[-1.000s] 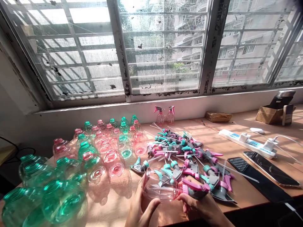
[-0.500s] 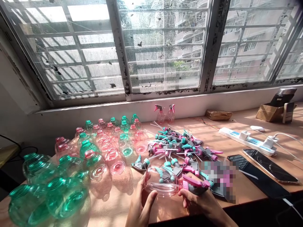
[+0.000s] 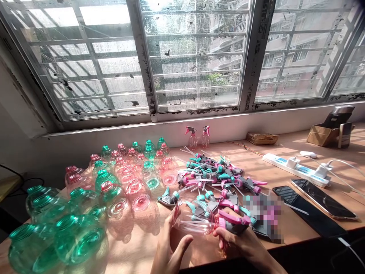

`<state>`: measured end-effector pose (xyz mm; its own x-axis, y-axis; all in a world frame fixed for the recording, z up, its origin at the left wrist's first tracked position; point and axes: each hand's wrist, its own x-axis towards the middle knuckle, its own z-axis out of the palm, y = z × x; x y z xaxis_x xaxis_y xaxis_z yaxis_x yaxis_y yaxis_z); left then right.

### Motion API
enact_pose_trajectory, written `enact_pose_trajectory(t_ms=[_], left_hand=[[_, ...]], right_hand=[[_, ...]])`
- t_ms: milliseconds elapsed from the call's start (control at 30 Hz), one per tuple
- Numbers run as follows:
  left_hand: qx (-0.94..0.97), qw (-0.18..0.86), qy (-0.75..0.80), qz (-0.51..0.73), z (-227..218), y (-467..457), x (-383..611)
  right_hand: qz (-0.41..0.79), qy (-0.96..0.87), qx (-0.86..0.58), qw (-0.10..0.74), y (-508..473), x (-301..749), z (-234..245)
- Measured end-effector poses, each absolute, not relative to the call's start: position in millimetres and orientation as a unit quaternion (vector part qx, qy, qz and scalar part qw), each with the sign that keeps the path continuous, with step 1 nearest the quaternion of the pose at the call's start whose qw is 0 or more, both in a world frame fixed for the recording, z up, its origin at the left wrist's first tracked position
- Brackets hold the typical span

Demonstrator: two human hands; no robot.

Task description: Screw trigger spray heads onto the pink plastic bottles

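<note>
A clear pink-tinted spray bottle (image 3: 195,225) lies on its side in the air near the table's front edge, its base to the left. A pink and grey trigger spray head (image 3: 232,219) sits at its neck. My right hand (image 3: 238,239) is closed around the neck and spray head, thumb and fingertips at the collar. At the base end, my left hand (image 3: 171,243) is open, its thumb lifted off the bottle. Its fingers are by the base, partly hidden; I cannot tell how firmly they touch. Loose spray heads (image 3: 211,173) in pink, teal and grey are heaped just beyond.
Rows of green bottles (image 3: 80,238) and pink bottles (image 3: 138,194) without tops stand at left. Two topped spray bottles (image 3: 193,139) stand by the wall. Rightward lie phones (image 3: 323,198), a power strip (image 3: 296,170) with cables, a brown packet (image 3: 262,138) and a cardboard box (image 3: 322,135).
My left thumb has come away from the bottle's side, and that hand has loosened. The bottle has turned a little; my right hand stays at the neck.
</note>
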<state>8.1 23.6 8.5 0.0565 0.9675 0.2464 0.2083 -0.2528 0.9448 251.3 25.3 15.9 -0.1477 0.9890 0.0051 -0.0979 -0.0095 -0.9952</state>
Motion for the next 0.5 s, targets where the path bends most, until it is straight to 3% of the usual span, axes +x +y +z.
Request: enact_pose_trajectory(t_ms=[100,333,500], left_hand=[[0.590,0.402,0.481,0.509,9.2,24.6,8.4],[0.597,0.388,0.468,0.523,13.0,23.3,12.6],[0.592,0.408,0.480,0.503,10.9,22.7,10.8]], right_hand=[[0.561,-0.518,-0.457,0.456,24.5,252.1,15.5],[0.565,-0.509,-0.413,0.502,23.7,256.5,12.9],[0.546,-0.536,-0.441,0.468,25.1,253.0,16.8]])
